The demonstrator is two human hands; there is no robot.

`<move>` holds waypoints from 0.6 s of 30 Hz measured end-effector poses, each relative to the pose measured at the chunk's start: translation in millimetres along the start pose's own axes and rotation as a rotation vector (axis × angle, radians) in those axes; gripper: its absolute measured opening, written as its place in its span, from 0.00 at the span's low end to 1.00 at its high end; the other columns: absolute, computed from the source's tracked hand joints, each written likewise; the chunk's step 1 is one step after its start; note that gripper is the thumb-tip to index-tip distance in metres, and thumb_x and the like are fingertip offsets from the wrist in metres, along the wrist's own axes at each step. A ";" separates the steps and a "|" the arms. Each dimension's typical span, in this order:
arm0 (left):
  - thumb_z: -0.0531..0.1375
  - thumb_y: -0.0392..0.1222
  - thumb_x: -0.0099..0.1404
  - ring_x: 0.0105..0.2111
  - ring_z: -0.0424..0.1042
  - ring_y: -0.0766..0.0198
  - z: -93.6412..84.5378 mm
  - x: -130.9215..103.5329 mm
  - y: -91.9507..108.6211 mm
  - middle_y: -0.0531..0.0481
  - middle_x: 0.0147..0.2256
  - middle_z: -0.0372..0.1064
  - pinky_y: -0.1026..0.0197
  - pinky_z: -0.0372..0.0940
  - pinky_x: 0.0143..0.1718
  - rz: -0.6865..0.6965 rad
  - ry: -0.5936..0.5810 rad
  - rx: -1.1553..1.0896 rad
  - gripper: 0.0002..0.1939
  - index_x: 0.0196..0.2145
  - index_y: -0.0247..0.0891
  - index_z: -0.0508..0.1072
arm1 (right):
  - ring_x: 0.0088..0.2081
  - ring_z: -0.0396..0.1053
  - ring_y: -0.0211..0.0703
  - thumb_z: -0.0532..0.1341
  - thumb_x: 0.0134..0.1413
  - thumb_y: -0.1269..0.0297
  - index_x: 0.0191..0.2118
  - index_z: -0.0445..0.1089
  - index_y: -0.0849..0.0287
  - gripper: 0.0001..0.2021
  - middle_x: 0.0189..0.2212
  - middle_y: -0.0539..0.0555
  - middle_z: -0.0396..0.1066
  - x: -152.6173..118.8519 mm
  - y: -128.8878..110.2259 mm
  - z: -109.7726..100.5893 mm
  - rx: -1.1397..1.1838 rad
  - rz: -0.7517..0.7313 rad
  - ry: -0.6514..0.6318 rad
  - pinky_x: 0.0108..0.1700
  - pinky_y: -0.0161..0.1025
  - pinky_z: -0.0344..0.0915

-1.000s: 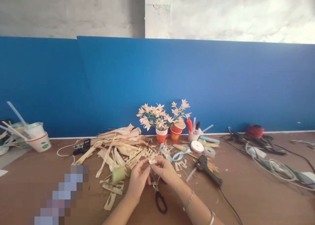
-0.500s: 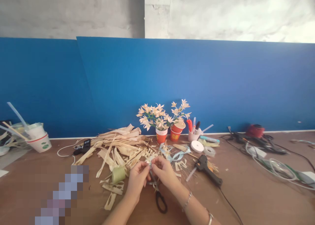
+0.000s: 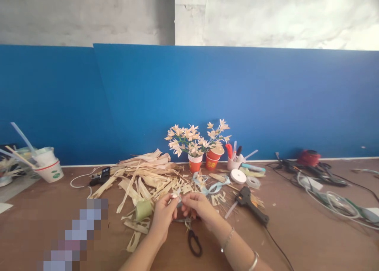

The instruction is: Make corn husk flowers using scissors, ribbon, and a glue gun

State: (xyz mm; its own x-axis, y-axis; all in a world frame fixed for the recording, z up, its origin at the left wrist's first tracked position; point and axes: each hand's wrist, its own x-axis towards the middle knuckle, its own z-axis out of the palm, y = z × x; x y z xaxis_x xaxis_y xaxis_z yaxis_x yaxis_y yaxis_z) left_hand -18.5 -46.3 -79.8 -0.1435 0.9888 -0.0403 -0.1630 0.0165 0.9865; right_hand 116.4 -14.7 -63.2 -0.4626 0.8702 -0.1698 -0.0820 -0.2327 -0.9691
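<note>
A small pale husk flower [image 3: 175, 195] is pinched between the thumb and fingers of my left hand [image 3: 165, 212]. Close beside it, my right hand [image 3: 199, 206] has its thumb and fingers pressed together at the flower's base; whatever they grip is too small to make out. Under both hands lie scissors with black handles [image 3: 194, 243], their blades partly hidden. A roll of green ribbon [image 3: 143, 210] stands left of my left hand. Behind the hands spreads a pile of dried corn husks [image 3: 151, 168], with a light blue strip [image 3: 217, 187] to its right.
Red paper cups [image 3: 195, 166] hold finished husk flowers [image 3: 189, 138] by the blue partition [image 3: 237, 97]. On the right are a black glue gun [image 3: 251, 206], a white roll [image 3: 238, 176], a clear tape roll [image 3: 253, 182] and tangled cables [image 3: 334, 204]. A white cup [image 3: 52, 173] stands far left.
My hands have drawn slightly apart. The flower has shifted a little left with my left hand, and my right fingers have dropped slightly from its top.
</note>
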 end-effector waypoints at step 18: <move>0.63 0.52 0.48 0.13 0.46 0.77 8.6 -8.9 16.3 0.63 0.14 0.49 0.70 0.39 0.15 -0.019 0.101 -0.053 0.17 0.22 0.36 0.63 | 0.16 0.55 0.31 0.60 0.36 0.66 0.21 0.64 0.61 0.04 0.14 0.45 0.63 -2.4 0.0 16.4 -0.097 -0.104 0.213 0.19 0.30 0.46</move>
State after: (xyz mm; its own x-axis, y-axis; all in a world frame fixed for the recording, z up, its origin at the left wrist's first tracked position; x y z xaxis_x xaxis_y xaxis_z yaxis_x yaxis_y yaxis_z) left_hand -11.4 -53.5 -62.0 -0.2376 0.9683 -0.0776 -0.2177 0.0248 0.9757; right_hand 103.0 -24.0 -59.9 -0.2592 0.9614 -0.0925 -0.0296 -0.1036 -0.9942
